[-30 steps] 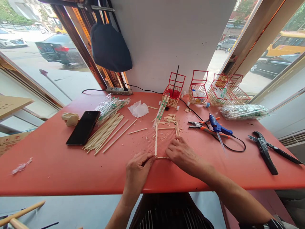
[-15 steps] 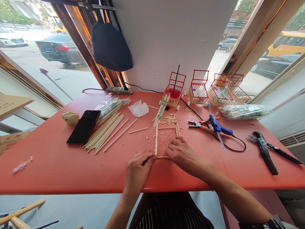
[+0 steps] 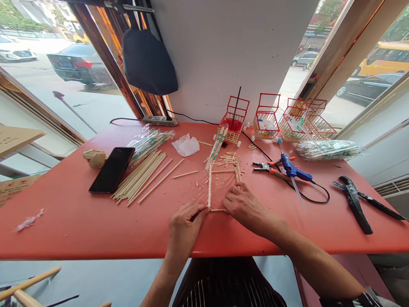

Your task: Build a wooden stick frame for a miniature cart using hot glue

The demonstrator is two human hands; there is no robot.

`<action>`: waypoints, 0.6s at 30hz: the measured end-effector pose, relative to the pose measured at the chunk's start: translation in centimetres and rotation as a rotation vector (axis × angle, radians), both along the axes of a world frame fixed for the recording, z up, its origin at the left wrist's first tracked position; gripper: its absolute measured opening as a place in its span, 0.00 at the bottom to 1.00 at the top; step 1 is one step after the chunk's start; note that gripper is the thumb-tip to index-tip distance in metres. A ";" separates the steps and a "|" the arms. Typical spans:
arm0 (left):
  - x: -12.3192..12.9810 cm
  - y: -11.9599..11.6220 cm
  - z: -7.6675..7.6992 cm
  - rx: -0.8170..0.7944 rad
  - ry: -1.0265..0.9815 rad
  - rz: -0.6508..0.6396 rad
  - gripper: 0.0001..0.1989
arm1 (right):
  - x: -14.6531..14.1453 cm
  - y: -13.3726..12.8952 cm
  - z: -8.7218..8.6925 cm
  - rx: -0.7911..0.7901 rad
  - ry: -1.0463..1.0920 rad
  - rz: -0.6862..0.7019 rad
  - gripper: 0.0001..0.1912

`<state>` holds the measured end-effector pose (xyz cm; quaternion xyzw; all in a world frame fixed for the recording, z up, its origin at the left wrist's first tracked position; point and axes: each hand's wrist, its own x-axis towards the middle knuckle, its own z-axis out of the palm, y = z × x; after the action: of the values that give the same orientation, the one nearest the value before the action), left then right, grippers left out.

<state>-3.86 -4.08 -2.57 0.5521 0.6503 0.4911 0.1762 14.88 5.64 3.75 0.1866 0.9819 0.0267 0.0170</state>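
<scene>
On the red table a small frame of wooden sticks (image 3: 209, 187) lies in front of me, its near crosspiece running between my hands. My left hand (image 3: 187, 219) pinches the frame's near left corner between thumb and fingers. At the near right corner, the curled fingers of my right hand (image 3: 238, 202) grip the frame and hide that joint. Beyond the frame lie short cut stick pieces (image 3: 228, 157) and crumbs. A bundle of long wooden sticks (image 3: 142, 177) rests to the left.
A black phone (image 3: 111, 170) lies at the left. On the right are a blue glue gun (image 3: 295, 170), orange-handled pliers (image 3: 271, 168) and black cutters (image 3: 356, 204). Several red-trimmed stick carts, such as the nearest cart (image 3: 231, 128), stand at the back beside wrapped sticks (image 3: 329, 150).
</scene>
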 end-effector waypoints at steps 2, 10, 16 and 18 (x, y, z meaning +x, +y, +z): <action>0.0 0.0 0.0 0.000 0.004 0.002 0.07 | 0.0 0.0 0.0 0.000 0.002 0.001 0.07; 0.1 0.1 -0.1 0.015 0.008 -0.003 0.07 | 0.0 0.1 0.0 0.006 -0.006 0.001 0.08; 0.0 0.1 0.1 0.002 0.004 -0.005 0.09 | 0.0 0.0 0.1 0.000 -0.014 -0.002 0.08; 0.0 0.1 0.2 -0.002 0.004 -0.002 0.08 | -0.1 0.0 0.2 -0.006 -0.017 -0.006 0.08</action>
<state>-3.83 -4.00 -2.36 0.5536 0.6506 0.4892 0.1760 14.82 5.60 3.95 0.1892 0.9813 0.0253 0.0261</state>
